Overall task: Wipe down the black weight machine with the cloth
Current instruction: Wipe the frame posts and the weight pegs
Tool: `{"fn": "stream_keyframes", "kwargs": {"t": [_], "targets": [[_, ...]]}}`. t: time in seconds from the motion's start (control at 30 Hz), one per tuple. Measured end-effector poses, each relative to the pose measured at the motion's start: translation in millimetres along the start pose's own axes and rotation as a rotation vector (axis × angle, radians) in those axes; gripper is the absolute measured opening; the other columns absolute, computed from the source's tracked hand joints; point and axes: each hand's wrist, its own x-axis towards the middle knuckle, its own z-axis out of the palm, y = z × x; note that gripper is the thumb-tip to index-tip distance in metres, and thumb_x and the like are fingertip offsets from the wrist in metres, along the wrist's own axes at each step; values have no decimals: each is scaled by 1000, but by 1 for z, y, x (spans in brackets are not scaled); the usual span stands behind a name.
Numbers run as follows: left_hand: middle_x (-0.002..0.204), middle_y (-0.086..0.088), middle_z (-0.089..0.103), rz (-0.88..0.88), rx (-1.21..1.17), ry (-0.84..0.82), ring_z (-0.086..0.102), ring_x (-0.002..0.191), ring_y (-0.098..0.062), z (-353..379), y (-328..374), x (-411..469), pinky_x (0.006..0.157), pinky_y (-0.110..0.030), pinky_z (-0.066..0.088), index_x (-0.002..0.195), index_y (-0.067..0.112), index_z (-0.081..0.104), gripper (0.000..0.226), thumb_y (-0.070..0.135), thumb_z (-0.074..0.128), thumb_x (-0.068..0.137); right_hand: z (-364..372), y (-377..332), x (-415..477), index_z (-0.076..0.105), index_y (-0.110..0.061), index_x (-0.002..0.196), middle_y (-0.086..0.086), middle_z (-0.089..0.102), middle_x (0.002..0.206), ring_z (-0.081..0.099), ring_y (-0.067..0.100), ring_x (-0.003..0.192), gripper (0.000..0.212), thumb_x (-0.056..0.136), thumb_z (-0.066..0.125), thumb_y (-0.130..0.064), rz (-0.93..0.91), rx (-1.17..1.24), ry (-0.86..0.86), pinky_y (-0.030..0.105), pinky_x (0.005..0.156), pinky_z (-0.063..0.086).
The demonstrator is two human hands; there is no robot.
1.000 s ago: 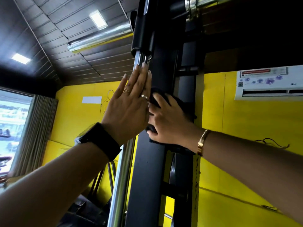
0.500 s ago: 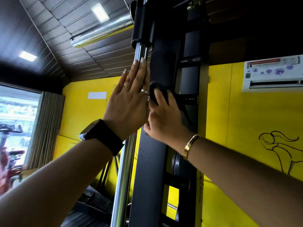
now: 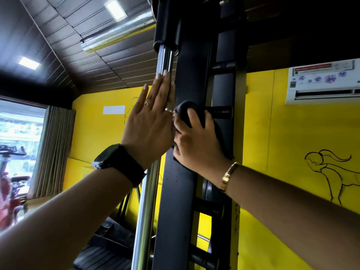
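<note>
- The black weight machine (image 3: 181, 201) rises right in front of you, its upright filling centre frame.
- The chrome rod (image 3: 145, 211) runs up just left of it.
- Your left grip (image 3: 152, 121) lies flat, fingers straight, against that rod, holding nothing.
- Your right grip (image 3: 196, 145) curls round the cloth (image 3: 184, 109), pressing it on the upright.

No legible txt, sticker (image 3: 312, 66) on AC unit (image 3: 331, 88) blurred

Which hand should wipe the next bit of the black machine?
Right, probably. The right hand holds the cloth against the post of the black weight machine. The left hand lies flat, fingers straight, on the chrome rod beside it, with no cloth.
</note>
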Motion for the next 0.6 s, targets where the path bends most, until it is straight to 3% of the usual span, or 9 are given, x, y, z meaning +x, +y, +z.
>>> {"fn": "stream_keyframes", "kwargs": {"t": [0.2,0.3,0.33,0.43,0.6], "targets": [[158,-23,14,-7,-55,-23,12,148,-32,-4,4,-14,120,-45,13,150,-6,19,65,19,32,92,13,-46,-41,71,-3,103,12,65,111,55,38,116,36,70,72,-16,-122,135,39,60,93,45],[158,-23,16,-20,-78,-6,15,148,-32,-2,6,-24,119,-45,14,150,-6,21,65,17,35,90,17,-63,-79,65,-5,120,10,59,128,51,32,119,41,91,39,-18,-186,32,-23,55,100,42],[158,-23,16,-16,-87,-6,15,148,-33,-2,7,-27,119,-45,14,150,-6,22,64,17,35,91,17,-62,-86,64,-8,124,8,56,134,48,31,120,43,92,38,-19,-181,9,-50,55,104,37],[158,-23,16,-20,-104,-9,14,148,-32,-1,9,-34,120,-45,13,150,-6,22,65,17,35,91,13,-42,-83,63,-19,126,3,50,142,38,29,124,48,81,61,-35,-127,-18,-70,54,108,22],[158,-24,15,-18,-198,-15,9,148,-31,1,9,-46,121,-44,13,150,-6,21,63,15,42,94,11,-28,-41,65,-15,122,4,48,144,37,34,128,48,79,67,-37,83,-49,-21,57,106,23]]}}
